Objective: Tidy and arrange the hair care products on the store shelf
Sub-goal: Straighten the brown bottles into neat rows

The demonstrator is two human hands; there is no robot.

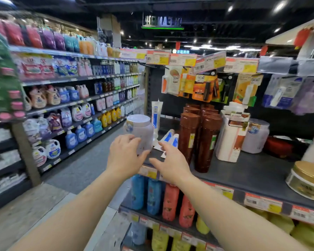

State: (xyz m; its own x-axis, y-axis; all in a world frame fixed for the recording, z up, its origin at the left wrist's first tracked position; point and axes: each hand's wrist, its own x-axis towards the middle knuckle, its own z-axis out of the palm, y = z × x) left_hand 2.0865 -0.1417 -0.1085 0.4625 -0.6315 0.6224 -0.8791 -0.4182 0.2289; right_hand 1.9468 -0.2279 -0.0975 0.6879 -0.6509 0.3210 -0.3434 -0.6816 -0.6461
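Left hand (124, 156) wrapped round the lower side of a pale lilac jar (140, 132), grip closed on it at the left front corner of the dark shelf (252, 171). Right hand (172, 163) spread open just beside the jar, grip holding nothing. White-and-blue tubes (170, 137) lying behind, one more upright. Tall brown bottles (199, 134) to the right; a matching lilac jar (255, 135) further along

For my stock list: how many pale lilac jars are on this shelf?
2: one jar at the shelf's left end by the left hand, another jar behind the white box. Others may be hidden.
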